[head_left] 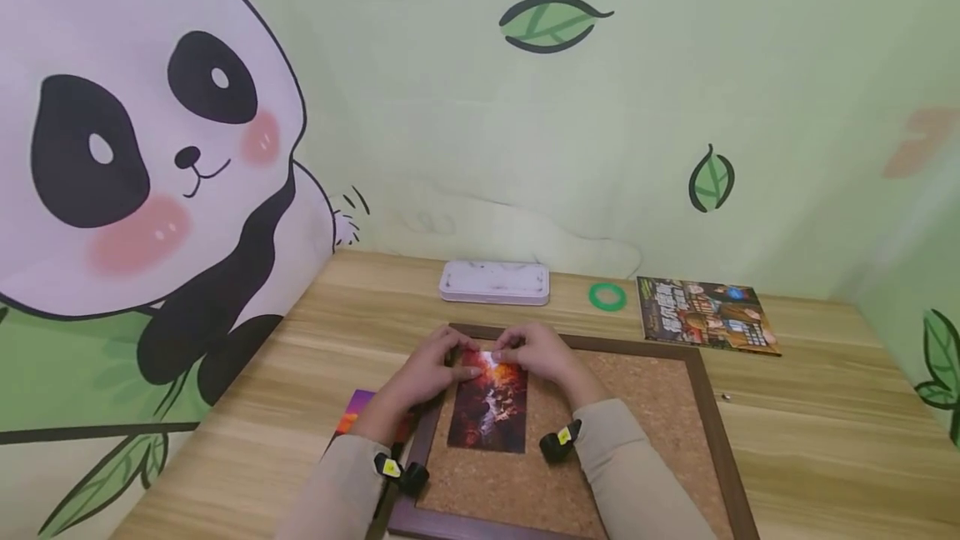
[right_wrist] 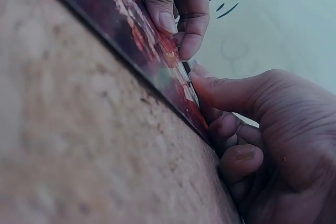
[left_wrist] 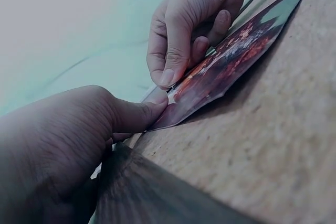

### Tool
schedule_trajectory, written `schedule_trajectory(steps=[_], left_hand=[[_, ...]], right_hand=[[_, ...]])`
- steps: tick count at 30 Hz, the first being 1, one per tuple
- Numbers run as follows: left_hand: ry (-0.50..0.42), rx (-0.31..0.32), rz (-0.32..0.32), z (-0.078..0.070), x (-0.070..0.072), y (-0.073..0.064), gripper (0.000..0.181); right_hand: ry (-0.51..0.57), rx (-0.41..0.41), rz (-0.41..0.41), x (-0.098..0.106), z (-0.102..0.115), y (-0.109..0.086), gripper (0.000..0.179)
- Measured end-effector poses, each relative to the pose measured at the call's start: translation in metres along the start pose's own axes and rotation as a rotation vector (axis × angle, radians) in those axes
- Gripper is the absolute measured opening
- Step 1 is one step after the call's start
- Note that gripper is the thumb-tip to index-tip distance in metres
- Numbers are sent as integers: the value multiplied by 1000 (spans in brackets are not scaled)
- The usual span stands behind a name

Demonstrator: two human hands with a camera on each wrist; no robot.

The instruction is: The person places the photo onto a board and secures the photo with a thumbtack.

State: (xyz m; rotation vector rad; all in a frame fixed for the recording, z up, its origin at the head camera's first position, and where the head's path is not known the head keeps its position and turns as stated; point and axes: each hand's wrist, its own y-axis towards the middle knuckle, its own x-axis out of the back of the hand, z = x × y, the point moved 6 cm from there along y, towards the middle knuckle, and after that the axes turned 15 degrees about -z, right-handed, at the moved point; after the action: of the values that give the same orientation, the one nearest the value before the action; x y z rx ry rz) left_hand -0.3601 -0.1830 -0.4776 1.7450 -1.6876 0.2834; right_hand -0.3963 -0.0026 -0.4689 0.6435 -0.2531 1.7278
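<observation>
A glossy picture card [head_left: 489, 407] in red, orange and dark tones lies on the upper left of a framed cork board [head_left: 645, 423]. My left hand [head_left: 432, 367] pinches the card's top left edge between thumb and fingers. At the top edge, close beside it, my right hand [head_left: 542, 352] has thumb and index finger pinched together on a small dark pin [right_wrist: 188, 67], mostly hidden by the fingertips. In the left wrist view the card [left_wrist: 231, 56] bows a little off the cork, and the right hand [left_wrist: 191, 30] is over its top edge.
Behind the board stand a white tin case [head_left: 495, 282], a green tape ring [head_left: 607, 297] and an illustrated booklet [head_left: 705, 315]. A tiny shiny piece [head_left: 725, 396] lies right of the frame. Another colourful card [head_left: 351, 419] is partly under my left arm.
</observation>
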Motion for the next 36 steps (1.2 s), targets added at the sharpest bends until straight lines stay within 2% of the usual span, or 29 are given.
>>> schedule_trajectory(steps=[4,14,25,32,36], left_hand=[[-13,-3,-5,0,-2,1,32],[-35,38,-2,1,-4,-1,30],[-43,2,-73,2,-1,4,31],[-104,-21,-139,2,-2,3,25],[-115,-21,-171,3,-2,6,18]], right_hand=[[8,-14,8,1,0,0,9],[-21,-79,21,1,-2,-1,9],[-33,-35,19,1,5,0,9],[-48,-62,16,-1,3,1,8],[-74,-50,5,0,4,2,7]])
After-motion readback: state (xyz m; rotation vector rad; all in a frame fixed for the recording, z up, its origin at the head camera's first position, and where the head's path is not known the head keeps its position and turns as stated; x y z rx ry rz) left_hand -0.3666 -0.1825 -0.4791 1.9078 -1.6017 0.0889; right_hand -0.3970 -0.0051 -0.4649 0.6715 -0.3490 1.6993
